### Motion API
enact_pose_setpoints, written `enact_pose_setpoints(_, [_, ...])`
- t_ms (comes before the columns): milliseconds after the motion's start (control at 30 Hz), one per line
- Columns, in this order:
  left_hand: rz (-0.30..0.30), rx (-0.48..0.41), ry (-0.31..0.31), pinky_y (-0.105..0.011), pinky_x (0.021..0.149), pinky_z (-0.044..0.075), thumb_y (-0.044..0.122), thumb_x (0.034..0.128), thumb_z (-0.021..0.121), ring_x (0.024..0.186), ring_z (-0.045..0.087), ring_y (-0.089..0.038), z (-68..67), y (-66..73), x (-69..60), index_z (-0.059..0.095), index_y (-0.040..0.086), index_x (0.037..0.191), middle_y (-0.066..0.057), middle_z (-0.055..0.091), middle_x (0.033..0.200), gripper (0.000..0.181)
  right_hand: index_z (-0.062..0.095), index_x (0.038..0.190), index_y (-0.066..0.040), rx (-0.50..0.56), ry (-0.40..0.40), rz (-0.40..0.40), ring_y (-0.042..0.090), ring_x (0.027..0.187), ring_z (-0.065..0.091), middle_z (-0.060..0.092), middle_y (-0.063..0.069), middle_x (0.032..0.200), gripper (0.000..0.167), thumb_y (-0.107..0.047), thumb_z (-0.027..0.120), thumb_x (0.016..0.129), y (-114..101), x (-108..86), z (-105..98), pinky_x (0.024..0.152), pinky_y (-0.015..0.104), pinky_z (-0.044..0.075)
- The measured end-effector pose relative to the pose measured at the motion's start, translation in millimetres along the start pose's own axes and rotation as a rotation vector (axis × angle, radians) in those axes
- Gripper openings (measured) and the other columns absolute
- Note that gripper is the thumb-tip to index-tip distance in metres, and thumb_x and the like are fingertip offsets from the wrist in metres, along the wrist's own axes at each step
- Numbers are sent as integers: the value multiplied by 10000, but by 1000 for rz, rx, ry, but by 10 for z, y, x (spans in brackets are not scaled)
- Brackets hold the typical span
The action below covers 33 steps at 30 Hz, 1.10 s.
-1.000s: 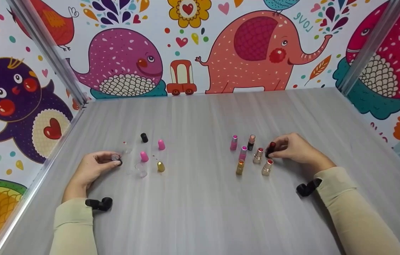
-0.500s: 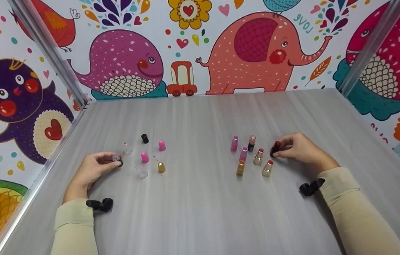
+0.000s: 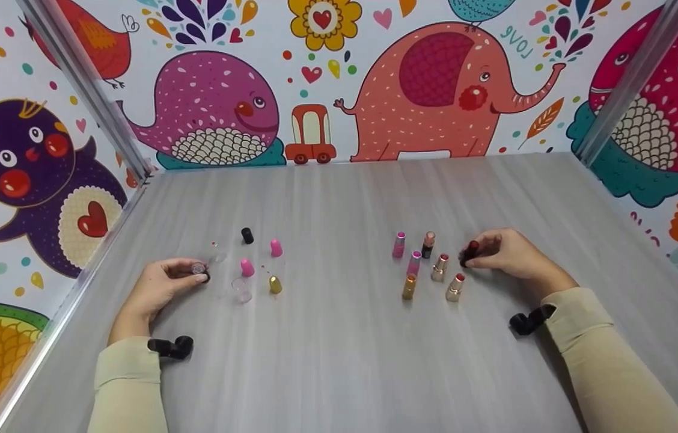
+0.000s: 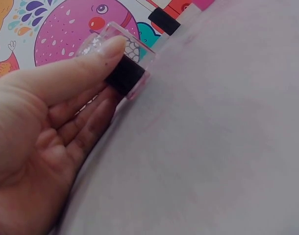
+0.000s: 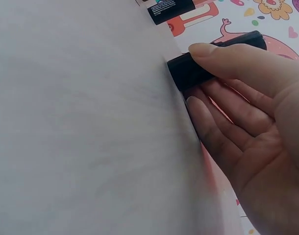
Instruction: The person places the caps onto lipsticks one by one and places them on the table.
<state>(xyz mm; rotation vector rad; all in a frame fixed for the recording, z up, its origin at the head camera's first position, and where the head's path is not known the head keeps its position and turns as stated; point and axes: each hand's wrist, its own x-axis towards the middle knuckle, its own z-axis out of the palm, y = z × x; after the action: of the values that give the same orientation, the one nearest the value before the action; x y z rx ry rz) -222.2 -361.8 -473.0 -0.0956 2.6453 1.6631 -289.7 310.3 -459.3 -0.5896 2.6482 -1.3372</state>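
Fingers of the left hand (image 3: pixel 161 285) are curled and, with the thumb, pinch a glitter-ended black cap (image 4: pixel 126 76). It sits at the tips, thumb on the near side, fingers beyond, black part lowest (contact with the table cannot be confirmed). Fingers of the right hand (image 3: pixel 510 255) are clamped with the thumb on a black lipstick (image 5: pixel 191 71) showing a dark red tip. It is held at the fingertips, roughly upright, its base end toward the tabletop (image 3: pixel 339 349).

Nearest the camera, pale sleeves (image 3: pixel 128 373) cover both forearms; a black wrist device (image 3: pixel 172 347) projects from the left cuff, its match from the right.

Among the loose items, a clear cap (image 3: pixel 241 290) and a gold cap (image 3: pixel 275 284) lie near the left hand's side. Across from them, an orange-tipped gold lipstick (image 3: pixel 409 287) and a red-tipped gold lipstick (image 3: pixel 454 287) stand upright. Behind these come a pink cap (image 3: pixel 247 267), with another pink one farther off, a second red-tipped gold lipstick (image 3: pixel 440 267) (close to the right hand, apart from its fingers) and two pink lipsticks (image 3: pixel 414 263). Farthest back in the groups are a plain black cap (image 3: pixel 247 235) and a peach-tipped black lipstick (image 3: pixel 428 245).

Beyond the table, a printed wall (image 3: pixel 315 66) shows a whale, car and elephant.
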Motion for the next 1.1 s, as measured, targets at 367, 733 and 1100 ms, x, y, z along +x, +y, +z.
enact_pose_setpoints(367, [13,-1,-13,-167,829,546,148,917,870,945,672,-47,21,30,23,719,-76,1265,25,768,1064,441,779,1012,7,-70,9,12,29,831,664,788,105,963,253,-104,923,836,-30,-16,-33,723,158,505])
enact_pose_setpoints(733, [64,-92,3,-183,817,574,72,920,849,927,680,-39,-13,31,37,725,-98,1223,119,749,974,369,714,1005,31,21,-20,2,72,842,636,747,71,957,242,-41,891,857,-53,9,-16,737,174,507])
enact_pose_setpoints(1100, [31,-366,58,-207,857,602,-52,921,802,940,732,-45,-43,103,7,839,105,1068,96,800,973,218,723,1112,71,67,-61,-6,68,874,656,755,162,1026,286,-6,860,874,-28,-1,3,779,161,521])
